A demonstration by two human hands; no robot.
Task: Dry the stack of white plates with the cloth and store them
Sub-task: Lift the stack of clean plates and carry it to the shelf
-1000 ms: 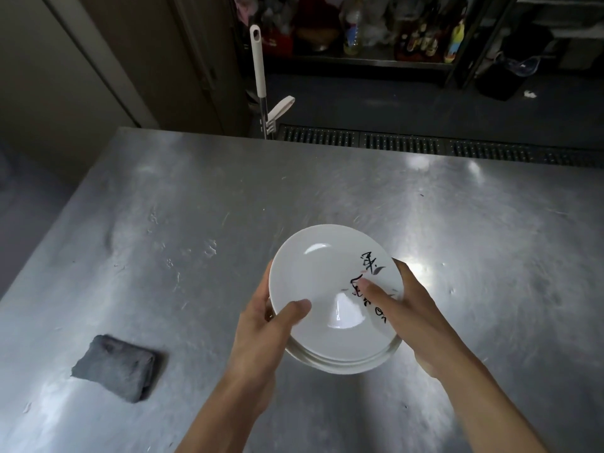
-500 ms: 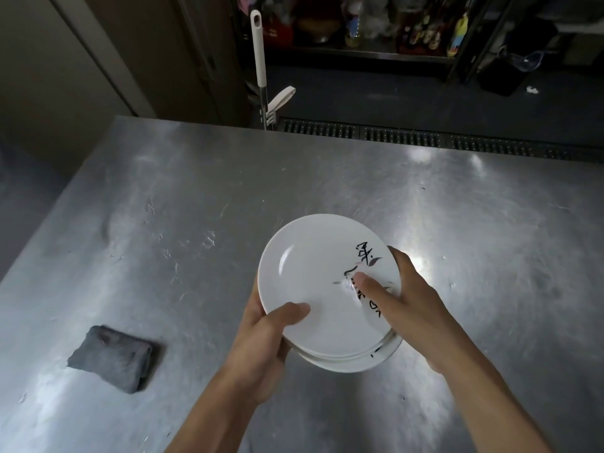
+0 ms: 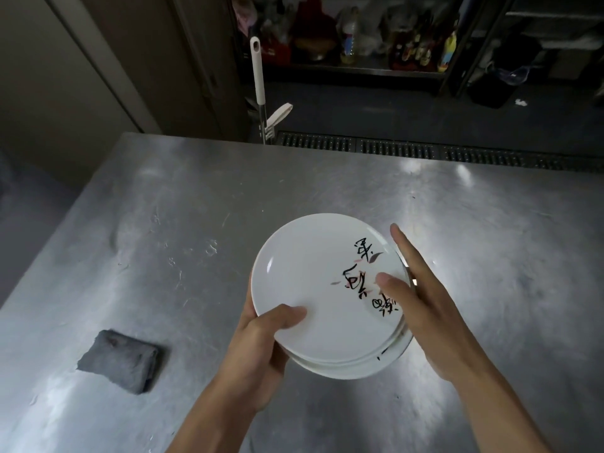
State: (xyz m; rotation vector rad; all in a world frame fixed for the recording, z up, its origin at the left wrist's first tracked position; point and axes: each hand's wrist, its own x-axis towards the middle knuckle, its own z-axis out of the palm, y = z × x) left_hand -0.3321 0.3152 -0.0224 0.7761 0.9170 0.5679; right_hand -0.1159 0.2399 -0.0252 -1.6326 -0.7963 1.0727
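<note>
My left hand (image 3: 258, 348) has its fingers curled round the plate stack (image 3: 313, 282) at its near-left rim, over the desk (image 3: 196, 207). Right hand (image 3: 421, 299) fingers are straight, thumb touching the top plate. Folded grey cloth (image 3: 121, 361) is on the desk, left of the stack.

1. Open steel runs across the far half and right side of the table (image 3: 327, 178) — room for a hand to pass.
2. Near left lies a folded grey cloth (image 3: 119, 360), well apart from the held stack of plates (image 3: 320, 289).
3. A white handle (image 3: 257, 73) stands beyond the far edge.
</note>
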